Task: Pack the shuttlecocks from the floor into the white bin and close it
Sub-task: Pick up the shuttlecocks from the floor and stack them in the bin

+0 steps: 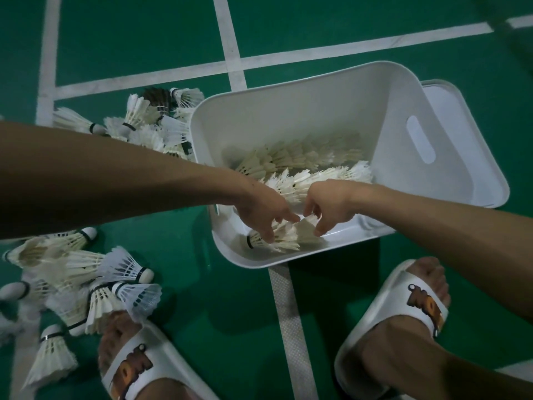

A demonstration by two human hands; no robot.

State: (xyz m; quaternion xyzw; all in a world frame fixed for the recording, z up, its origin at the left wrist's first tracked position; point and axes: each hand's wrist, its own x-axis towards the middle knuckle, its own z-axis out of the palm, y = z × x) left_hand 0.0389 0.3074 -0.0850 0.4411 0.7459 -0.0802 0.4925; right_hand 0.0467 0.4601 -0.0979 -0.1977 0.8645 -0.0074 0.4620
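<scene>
The white bin (288,111) stands open on the green floor, with rows of nested shuttlecocks (300,157) lying inside. Both my hands reach into its near end. My left hand (262,209) and my right hand (328,206) pinch a short stack of shuttlecocks (282,236) lying against the near wall, fingers touching its feathers. Loose shuttlecocks lie on the floor in a pile at the lower left (86,278) and a second pile (150,122) beyond my left forearm. The bin's lid (473,145) lies flat under or behind the bin's right side.
My two feet in white slides (403,310) stand on the floor below the bin. White court lines (230,53) cross the green floor around it.
</scene>
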